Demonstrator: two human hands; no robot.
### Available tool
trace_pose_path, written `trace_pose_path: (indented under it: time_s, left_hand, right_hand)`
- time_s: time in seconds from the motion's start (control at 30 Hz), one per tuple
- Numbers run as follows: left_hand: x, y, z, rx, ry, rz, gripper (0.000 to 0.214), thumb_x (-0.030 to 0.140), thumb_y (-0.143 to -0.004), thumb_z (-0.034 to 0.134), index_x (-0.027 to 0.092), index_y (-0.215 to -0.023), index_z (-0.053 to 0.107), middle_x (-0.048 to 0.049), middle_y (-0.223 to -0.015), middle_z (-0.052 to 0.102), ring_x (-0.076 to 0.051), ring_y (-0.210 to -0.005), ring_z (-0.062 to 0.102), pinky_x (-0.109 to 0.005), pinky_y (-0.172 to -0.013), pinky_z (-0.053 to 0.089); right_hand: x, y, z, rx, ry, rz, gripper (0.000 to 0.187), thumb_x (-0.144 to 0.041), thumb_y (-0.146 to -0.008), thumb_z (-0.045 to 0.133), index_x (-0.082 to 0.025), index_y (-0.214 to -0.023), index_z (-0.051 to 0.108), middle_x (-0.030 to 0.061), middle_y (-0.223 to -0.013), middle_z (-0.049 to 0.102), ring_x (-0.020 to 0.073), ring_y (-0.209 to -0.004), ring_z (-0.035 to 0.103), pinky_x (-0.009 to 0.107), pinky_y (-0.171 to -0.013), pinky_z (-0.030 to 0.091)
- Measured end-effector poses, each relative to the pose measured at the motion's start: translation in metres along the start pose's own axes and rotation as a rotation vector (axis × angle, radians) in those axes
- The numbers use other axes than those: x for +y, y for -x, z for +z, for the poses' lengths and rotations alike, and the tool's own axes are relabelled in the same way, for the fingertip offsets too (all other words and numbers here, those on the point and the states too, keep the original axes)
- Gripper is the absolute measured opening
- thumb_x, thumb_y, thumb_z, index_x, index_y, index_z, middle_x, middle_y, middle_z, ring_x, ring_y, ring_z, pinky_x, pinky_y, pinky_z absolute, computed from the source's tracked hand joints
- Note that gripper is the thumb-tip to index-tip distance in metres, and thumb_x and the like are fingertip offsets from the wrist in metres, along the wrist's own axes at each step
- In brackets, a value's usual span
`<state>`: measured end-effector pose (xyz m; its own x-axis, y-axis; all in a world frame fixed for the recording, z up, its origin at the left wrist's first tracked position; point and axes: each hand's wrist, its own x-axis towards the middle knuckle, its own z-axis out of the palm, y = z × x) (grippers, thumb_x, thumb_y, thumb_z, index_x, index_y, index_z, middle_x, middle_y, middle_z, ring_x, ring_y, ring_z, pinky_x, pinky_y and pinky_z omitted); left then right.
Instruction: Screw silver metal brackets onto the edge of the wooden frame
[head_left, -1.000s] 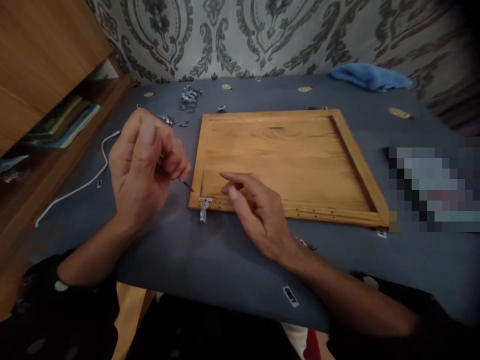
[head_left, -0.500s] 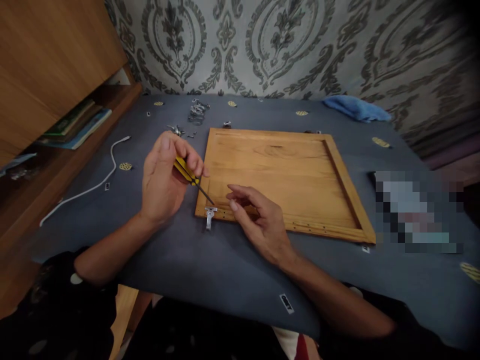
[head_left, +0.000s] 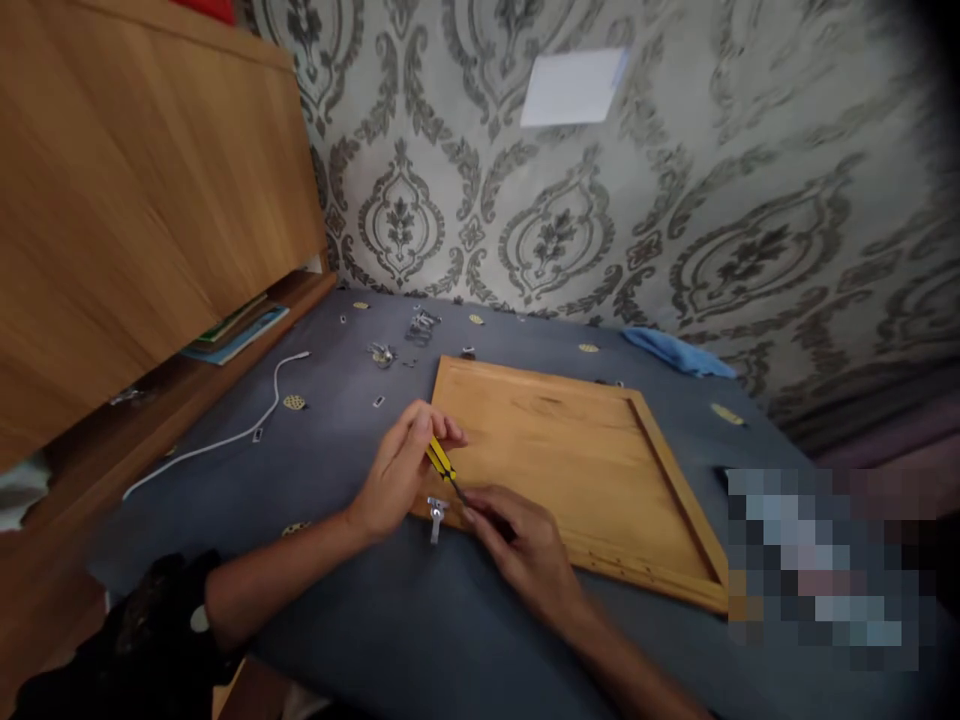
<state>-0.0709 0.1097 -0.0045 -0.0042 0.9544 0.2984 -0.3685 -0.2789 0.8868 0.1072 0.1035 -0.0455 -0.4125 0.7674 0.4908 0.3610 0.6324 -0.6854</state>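
A square wooden frame panel (head_left: 570,450) lies flat on the dark blue table cover (head_left: 390,620). A small metal bracket (head_left: 436,515) hangs off its near left corner. My left hand (head_left: 401,475) is closed round a small yellow-handled screwdriver (head_left: 442,463), whose tip points down at the corner by the bracket. My right hand (head_left: 521,555) rests at the frame's near edge, fingers curled and pinched close to the screwdriver tip; what they pinch is too small to make out.
Loose metal hardware (head_left: 416,328) is scattered at the table's far left. A white cable (head_left: 247,430) curves along the left side. A blue cloth (head_left: 675,352) lies far right. A wooden cabinet (head_left: 135,200) with books stands left. A patterned wall is behind.
The view has tilted up, showing more wall. My left hand brought the screwdriver down to the frame's corner, and my right hand closed in on its tip.
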Motion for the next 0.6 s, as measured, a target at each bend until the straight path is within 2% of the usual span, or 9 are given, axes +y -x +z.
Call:
trace_pose_path:
  time_s: [0.1, 0.13, 0.23, 0.37, 0.6]
  left_hand:
    - [-0.009, -0.01, -0.019, 0.025, -0.444, 0.127, 0.04, 0.056, -0.106, 0.037, 0.021, -0.105, 0.057, -0.0056, -0.101, 0.063, -0.019, -0.096, 0.062, -0.032, -0.091, 0.052]
    - [-0.013, -0.015, -0.027, 0.045, -0.62, 0.174, 0.036, 0.051, -0.107, 0.035, 0.021, -0.11, 0.055, -0.0062, -0.103, 0.064, -0.019, -0.097, 0.062, -0.031, -0.09, 0.052]
    - [-0.025, -0.035, -0.057, 0.093, -0.758, 0.204, 0.022, 0.039, -0.102, 0.046, 0.02, -0.109, 0.055, -0.0072, -0.103, 0.064, -0.02, -0.099, 0.062, -0.034, -0.094, 0.05]
    - [-0.036, -0.055, -0.089, 0.168, -0.913, 0.213, 0.011, 0.026, -0.096, 0.047, 0.02, -0.102, 0.054, -0.0072, -0.1, 0.063, -0.021, -0.094, 0.061, -0.035, -0.089, 0.049]
    - [-0.037, -0.062, -0.11, 0.19, -1.111, 0.208, 0.013, 0.019, -0.093, 0.049, 0.02, -0.102, 0.059, -0.0077, -0.105, 0.062, -0.023, -0.103, 0.06, -0.038, -0.096, 0.048]
  right_hand:
    - [0.005, -0.004, -0.01, 0.006, 0.061, 0.098, 0.023, -0.029, -0.096, 0.054, -0.02, -0.091, 0.075, 0.0049, -0.081, 0.078, 0.0178, -0.072, 0.074, 0.026, -0.066, 0.057]
    - [0.008, -0.006, -0.014, 0.022, 0.083, 0.136, 0.025, -0.032, -0.096, 0.053, -0.02, -0.09, 0.074, 0.0052, -0.081, 0.077, 0.0184, -0.072, 0.074, 0.026, -0.066, 0.056]
    - [0.019, -0.009, -0.025, 0.073, 0.167, 0.245, 0.031, -0.039, -0.094, 0.049, -0.02, -0.086, 0.072, 0.0058, -0.076, 0.076, 0.0204, -0.068, 0.072, 0.029, -0.063, 0.053]
    - [0.032, -0.012, -0.034, 0.018, 0.283, 0.332, 0.033, -0.042, -0.092, 0.045, -0.021, -0.08, 0.067, 0.0054, -0.071, 0.074, 0.0217, -0.065, 0.07, 0.031, -0.06, 0.048]
    - [0.034, -0.011, -0.033, 0.115, 0.38, 0.273, 0.031, -0.04, -0.091, 0.048, -0.022, -0.075, 0.066, 0.0056, -0.074, 0.068, 0.019, -0.06, 0.064, 0.03, -0.058, 0.046]
